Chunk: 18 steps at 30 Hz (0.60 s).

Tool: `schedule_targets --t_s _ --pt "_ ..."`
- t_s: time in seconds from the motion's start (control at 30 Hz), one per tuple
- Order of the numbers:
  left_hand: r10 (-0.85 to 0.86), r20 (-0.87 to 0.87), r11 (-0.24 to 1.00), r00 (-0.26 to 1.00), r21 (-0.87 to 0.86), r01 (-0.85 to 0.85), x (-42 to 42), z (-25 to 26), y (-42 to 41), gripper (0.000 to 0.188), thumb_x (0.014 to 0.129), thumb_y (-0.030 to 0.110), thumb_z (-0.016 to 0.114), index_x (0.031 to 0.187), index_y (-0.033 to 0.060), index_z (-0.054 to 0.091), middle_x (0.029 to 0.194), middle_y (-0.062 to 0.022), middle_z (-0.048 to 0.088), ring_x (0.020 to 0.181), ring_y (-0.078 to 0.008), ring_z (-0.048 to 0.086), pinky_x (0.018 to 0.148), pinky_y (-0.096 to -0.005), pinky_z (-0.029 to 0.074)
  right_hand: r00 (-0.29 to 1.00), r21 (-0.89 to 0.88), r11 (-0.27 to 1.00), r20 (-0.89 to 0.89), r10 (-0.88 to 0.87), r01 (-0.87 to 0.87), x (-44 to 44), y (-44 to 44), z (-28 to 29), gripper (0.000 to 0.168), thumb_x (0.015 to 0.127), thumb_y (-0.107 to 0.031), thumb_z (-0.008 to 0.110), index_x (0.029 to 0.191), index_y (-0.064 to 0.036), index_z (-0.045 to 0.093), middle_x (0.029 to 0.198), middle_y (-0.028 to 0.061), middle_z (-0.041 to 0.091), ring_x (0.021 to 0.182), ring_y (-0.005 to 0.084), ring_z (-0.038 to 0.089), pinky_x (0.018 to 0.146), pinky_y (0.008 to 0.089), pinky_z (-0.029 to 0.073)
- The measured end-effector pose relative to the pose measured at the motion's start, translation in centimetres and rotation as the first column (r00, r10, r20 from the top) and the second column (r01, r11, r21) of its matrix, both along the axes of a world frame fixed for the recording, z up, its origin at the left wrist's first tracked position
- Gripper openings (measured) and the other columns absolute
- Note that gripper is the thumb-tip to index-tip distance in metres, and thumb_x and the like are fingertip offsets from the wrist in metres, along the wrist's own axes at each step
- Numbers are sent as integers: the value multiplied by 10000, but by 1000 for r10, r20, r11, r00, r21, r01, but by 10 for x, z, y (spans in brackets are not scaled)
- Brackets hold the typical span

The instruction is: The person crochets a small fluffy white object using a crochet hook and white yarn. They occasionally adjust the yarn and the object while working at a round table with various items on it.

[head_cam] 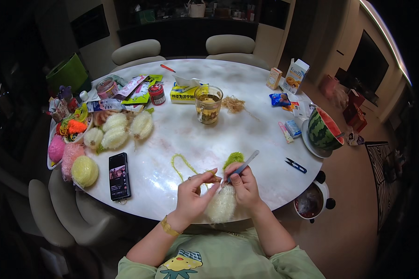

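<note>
My right hand (246, 190) grips a crochet hook (248, 162) with a grey-blue handle, its tip pointing down to the left. Below my fingers hangs a fuzzy white crocheted piece (220, 206) at the table's near edge. A green crocheted part (233, 158) shows just beyond the same hand. Green yarn (177, 169) loops over the tabletop and runs up to my left hand (192, 193), whose fingers pinch it beside the hook tip. The fingers hide the stitches where hook and yarn meet.
A phone (119, 177) with a lit screen lies left, near several fuzzy white crocheted pieces (114, 126) and a yellow yarn ball (85, 171). A glass mug (208, 110) of liquid stands mid-table. Thread snips (296, 165) and a cut watermelon (323, 129) are at right.
</note>
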State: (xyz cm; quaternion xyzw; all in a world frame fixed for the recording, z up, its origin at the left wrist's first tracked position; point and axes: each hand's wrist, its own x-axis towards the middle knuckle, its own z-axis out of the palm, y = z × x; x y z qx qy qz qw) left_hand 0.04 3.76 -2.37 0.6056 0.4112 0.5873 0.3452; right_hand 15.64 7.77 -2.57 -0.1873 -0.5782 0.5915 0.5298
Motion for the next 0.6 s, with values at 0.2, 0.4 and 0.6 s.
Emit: schedule_targets --t_s 0.2,0.4,0.6 --pt "59 -207 995 976 -68 -75 10 10 -13 699 656 74 811 1268 -20 486 1014 -44 647 784 -16 540 546 -157 348 993 210 973 48 -105 93 3 4 -5 122 915 -133 540 954 -22 506 898 67 530 798 143 522 728 259 435" --pt "-58 294 958 954 -251 135 10 2 -11 621 713 -39 734 1264 -77 450 1043 -69 609 947 -100 560 811 -224 452 982 320 935 58 -182 154 5 -1 -4 103 824 -41 641 892 -20 566 900 106 608 813 205 579 722 287 449" --pt "-75 457 917 886 -317 241 9 10 -14 591 730 -61 707 1261 -79 447 1024 -85 603 955 -131 573 855 -255 481 959 449 875 115 -259 182 14 1 -3 137 776 -39 688 885 -46 604 889 82 670 809 222 615 735 321 453"
